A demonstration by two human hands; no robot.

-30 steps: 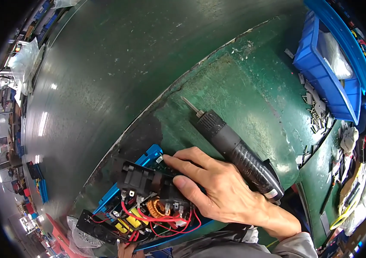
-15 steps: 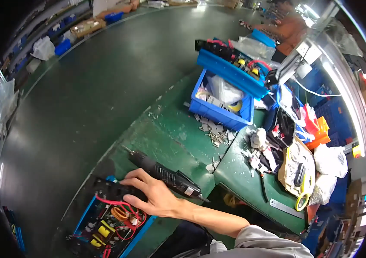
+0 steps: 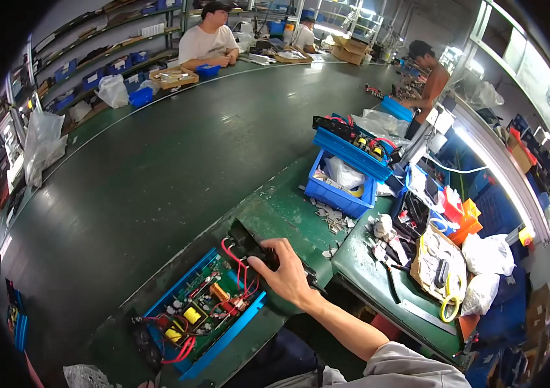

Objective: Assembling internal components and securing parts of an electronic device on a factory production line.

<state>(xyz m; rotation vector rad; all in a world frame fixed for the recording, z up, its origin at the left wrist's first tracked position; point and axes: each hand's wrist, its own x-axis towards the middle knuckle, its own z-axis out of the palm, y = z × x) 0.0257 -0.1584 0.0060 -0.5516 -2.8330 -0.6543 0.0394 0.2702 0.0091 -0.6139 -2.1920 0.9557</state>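
My right hand (image 3: pixel 286 271) grips a black end panel (image 3: pixel 244 240), thumb on the near side and fingers over the top. Red wires (image 3: pixel 231 253) run from this panel to a green circuit board (image 3: pixel 207 294) in an open blue metal case (image 3: pixel 223 343). On the board are yellow transformers and a copper-coloured coil. At the other end of the case, another black panel (image 3: pixel 147 343) hangs by red wires. A dark power screwdriver, lying just beyond my right hand, is mostly hidden by it. I cannot see my left hand.
A blue bin (image 3: pixel 339 194) carries another blue-cased unit (image 3: pixel 352 152); metal scraps (image 3: pixel 333 218) lie before it. At right are a carton of parts (image 3: pixel 440 258), a tape roll (image 3: pixel 451 309), a ruler (image 3: pixel 429 317) and white bags (image 3: pixel 489 254). Several people sit or stand farther off.
My right hand has moved right with the black panel, away from the case, uncovering more of the board. The view has lifted, so people at the far side now show.
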